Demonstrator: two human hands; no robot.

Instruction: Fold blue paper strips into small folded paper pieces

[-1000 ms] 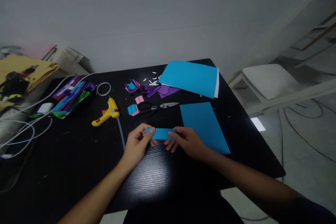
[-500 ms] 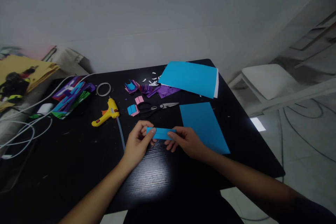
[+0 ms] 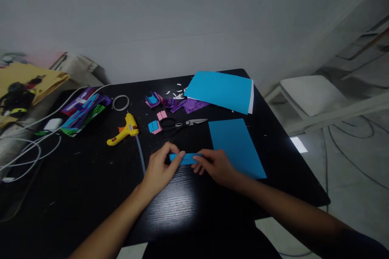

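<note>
A folded strip of blue paper point(image 3: 187, 159) stretches between my two hands above the black table. My left hand point(image 3: 164, 164) pinches its left end, thumb on top. At the other end, my right hand point(image 3: 214, 165) grips the strip between thumb and fingers. A lengthwise crease line runs along the strip. Just right of my right hand lies a blue paper sheet point(image 3: 237, 143). Scissors point(image 3: 185, 124) rest beyond my hands, partly open, beside small folded blue and pink paper pieces point(image 3: 154, 126).
A yellow glue gun point(image 3: 127, 129) lies to the left, near a roll of tape point(image 3: 120, 102). Coloured paper strips point(image 3: 83, 113) and white cables point(image 3: 30, 145) are farther left. More blue sheets point(image 3: 220, 91), purple scraps point(image 3: 194, 105) and white bits lie at the back. A white stool point(image 3: 313, 93) stands right.
The blue strip has tilted and looks narrower now. My left thumb has slid right along it, and both hands have come slightly lower.
</note>
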